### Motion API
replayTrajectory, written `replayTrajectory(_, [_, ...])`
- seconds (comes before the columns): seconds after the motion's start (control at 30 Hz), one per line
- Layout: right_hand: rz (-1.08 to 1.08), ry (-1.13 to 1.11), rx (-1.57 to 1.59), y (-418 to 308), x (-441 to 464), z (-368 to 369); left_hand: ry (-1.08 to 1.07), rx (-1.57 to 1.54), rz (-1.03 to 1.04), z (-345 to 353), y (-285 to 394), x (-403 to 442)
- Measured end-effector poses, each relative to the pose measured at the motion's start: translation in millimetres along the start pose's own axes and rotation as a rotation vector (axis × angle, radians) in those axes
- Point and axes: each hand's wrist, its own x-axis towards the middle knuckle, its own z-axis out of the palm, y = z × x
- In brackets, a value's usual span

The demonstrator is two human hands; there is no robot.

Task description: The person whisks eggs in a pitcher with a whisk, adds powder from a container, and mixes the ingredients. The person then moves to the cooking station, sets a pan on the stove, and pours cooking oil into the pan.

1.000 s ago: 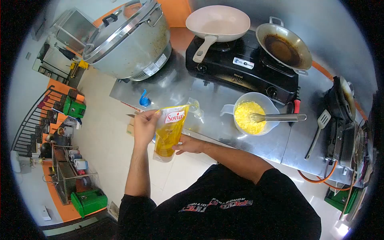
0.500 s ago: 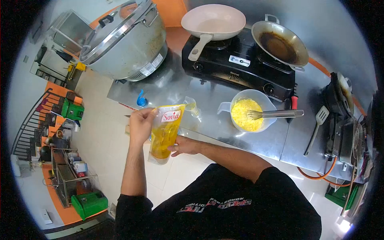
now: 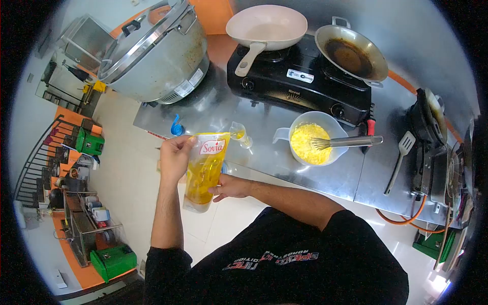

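Note:
My left hand point(image 3: 175, 158) pinches the top left corner of a clear pouch of yellow oil point(image 3: 203, 173) labelled Sovia. Low on the pouch's right side, my right hand point(image 3: 231, 187) grips it. The pouch hangs upright in front of the counter's edge. Just beyond its top right corner, a small clear cup point(image 3: 240, 135) with some yellow liquid stands on the steel counter point(image 3: 267, 160). To the right is a translucent measuring jug point(image 3: 333, 124) holding yellow, lumpy contents point(image 3: 308, 144), with a metal whisk point(image 3: 351, 142) resting in it.
A blue cap-like item point(image 3: 177, 126) lies near a large rice cooker point(image 3: 157, 61). Behind the jug, a black stove point(image 3: 284, 86) bears a pale pan point(image 3: 267, 25) and a stained metal wok point(image 3: 351, 53). A slotted spatula point(image 3: 400, 163) lies at the right, near a red-handled tool point(image 3: 370, 127).
The pouch and both hands have shifted slightly left and tilted a little in view. The counter items have also shifted left in view. Both hands keep their hold.

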Motion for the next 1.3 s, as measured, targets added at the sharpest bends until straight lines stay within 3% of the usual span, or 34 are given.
replayTrajectory(0.97, [0.083,0.030,0.022,-5,-8,-2,0.001,-0.001,0.022,3,-10,6])
replayTrajectory(1.3, [0.150,0.143,-0.133,-11,-18,-8,-0.002,-0.059,-0.028,-6,-24,2])
